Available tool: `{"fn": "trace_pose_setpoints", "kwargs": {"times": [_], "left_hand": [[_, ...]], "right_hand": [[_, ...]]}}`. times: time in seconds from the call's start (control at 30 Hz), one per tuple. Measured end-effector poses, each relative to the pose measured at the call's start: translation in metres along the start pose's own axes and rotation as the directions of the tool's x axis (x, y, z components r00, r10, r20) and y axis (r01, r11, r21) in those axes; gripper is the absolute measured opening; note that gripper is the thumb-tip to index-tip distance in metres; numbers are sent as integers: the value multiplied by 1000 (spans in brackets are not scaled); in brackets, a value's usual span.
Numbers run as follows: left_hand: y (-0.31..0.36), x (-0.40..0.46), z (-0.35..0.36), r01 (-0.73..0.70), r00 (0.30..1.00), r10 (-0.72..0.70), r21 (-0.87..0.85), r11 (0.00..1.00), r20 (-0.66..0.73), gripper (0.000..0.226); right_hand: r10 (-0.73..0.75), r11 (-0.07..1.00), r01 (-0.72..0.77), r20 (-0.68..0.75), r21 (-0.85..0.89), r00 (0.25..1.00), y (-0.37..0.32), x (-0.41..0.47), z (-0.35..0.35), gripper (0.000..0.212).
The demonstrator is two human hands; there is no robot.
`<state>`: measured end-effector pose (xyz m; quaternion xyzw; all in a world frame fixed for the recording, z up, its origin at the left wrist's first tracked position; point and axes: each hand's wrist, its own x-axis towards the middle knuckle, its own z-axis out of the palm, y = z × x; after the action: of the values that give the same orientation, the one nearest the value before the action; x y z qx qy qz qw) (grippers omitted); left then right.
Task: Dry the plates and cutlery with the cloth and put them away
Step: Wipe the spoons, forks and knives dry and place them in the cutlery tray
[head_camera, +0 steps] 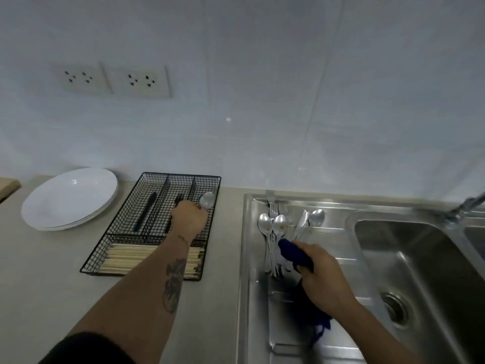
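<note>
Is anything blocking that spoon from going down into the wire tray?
Nothing visible does. The left hand holds the spoon over the wire tray, at its right-hand compartment, which looks open underneath. The black utensils lie in the other compartments, behind the dividers.

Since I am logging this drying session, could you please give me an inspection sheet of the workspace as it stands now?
Surface: beige countertop beside a steel sink with a drainboard.
Job's things: white plates stacked on the counter; black wire tray holding dark utensils, chopsticks in the front section and one spoon in the right section; wet cutlery on the drainboard.
Clutter: nothing seen.
Grippers: left hand in the tray at the spoon's handle; right hand holds a blue cloth over the drainboard cutlery.
Cables: nothing seen.
Surroundings: white wall, two double sockets, faucet at right.
</note>
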<state>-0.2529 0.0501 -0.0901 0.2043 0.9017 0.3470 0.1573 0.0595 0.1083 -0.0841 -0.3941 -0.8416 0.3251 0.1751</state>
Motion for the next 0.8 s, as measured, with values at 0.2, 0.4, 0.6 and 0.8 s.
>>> {"fn": "trace_pose_setpoints", "kwargs": {"times": [0.2,0.4,0.6,0.8], "left_hand": [[-3,-5,23,-195,979,203,201,960,-20,8],[27,-67,81,-362,931,346,183,914,112,6],[42,-103,135,-271,958,219,343,899,184,32],[55,-105,142,-161,976,90,385,909,196,31]], "right_hand": [[103,994,-102,-23,49,994,18,9,-1,55],[148,985,-142,-52,99,988,26,11,-2,55],[155,981,-146,-69,130,985,32,3,-9,54],[182,975,-170,-71,144,981,47,-11,-15,53]]}}
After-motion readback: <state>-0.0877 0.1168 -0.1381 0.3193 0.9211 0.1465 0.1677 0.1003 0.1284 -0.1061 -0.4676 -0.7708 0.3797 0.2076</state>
